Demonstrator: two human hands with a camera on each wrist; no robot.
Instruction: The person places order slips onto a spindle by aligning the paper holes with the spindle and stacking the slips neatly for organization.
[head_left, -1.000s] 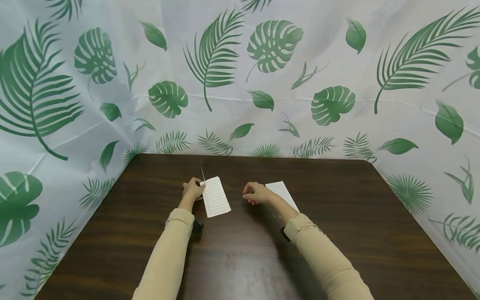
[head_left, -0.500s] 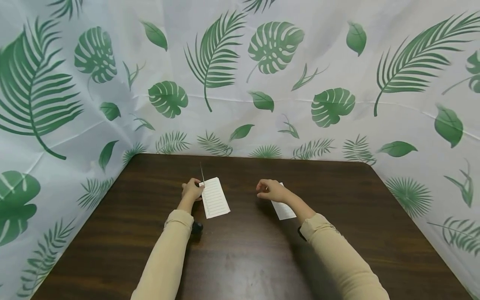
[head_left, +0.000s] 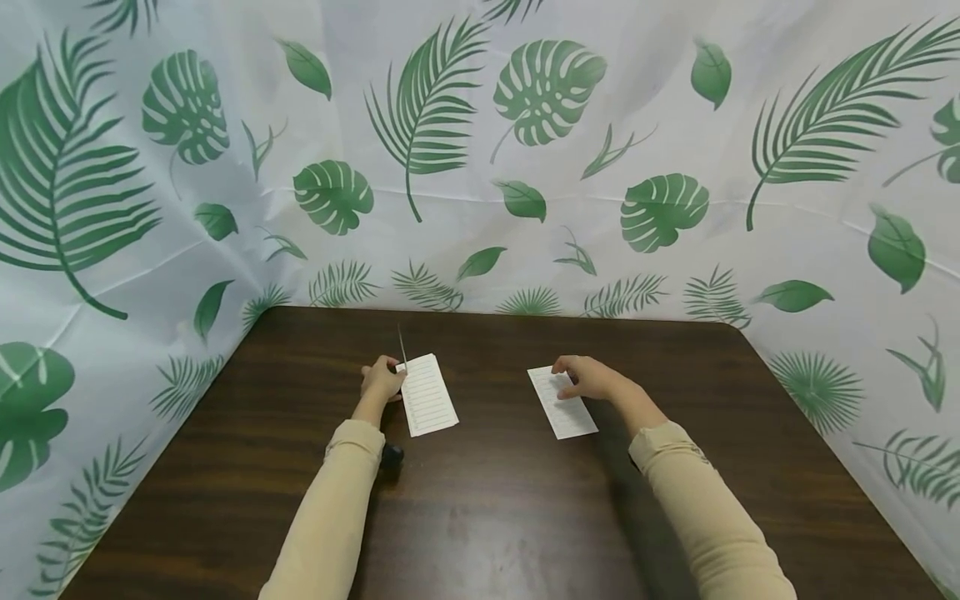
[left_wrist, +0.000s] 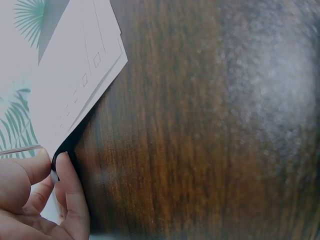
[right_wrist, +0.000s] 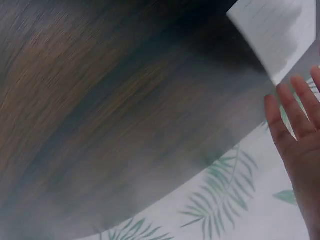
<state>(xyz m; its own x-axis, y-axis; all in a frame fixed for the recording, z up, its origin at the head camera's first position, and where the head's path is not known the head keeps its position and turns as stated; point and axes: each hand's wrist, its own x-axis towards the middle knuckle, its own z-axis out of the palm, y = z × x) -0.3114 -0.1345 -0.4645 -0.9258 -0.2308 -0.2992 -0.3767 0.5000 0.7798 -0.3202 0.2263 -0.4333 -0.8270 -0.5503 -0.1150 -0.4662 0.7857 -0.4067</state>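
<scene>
My left hand (head_left: 382, 382) pinches the upper left corner of a small stack of lined paper sheets (head_left: 431, 398), between thumb and fingers. In the left wrist view the sheets (left_wrist: 80, 70) show printed lines and small boxes, and a dark edge shows between thumb and fingers (left_wrist: 72, 200). A thin, pale strip (head_left: 402, 346) rises from that corner; its kind is unclear. My right hand (head_left: 588, 379) hovers over a second lined sheet (head_left: 573, 419), fingers relaxed. In the right wrist view its fingers (right_wrist: 298, 117) spread apart, holding nothing, near the sheet's corner (right_wrist: 280, 37).
Both papers lie on a dark wood-grain table (head_left: 480, 500). A white curtain with green leaves (head_left: 465, 125) hangs behind and beside the table. A small dark object (head_left: 392, 456) shows beside my left wrist.
My right hand has moved rightward, from between the two papers to above the right one, uncovering more of it. My left hand keeps its hold on the left stack.
</scene>
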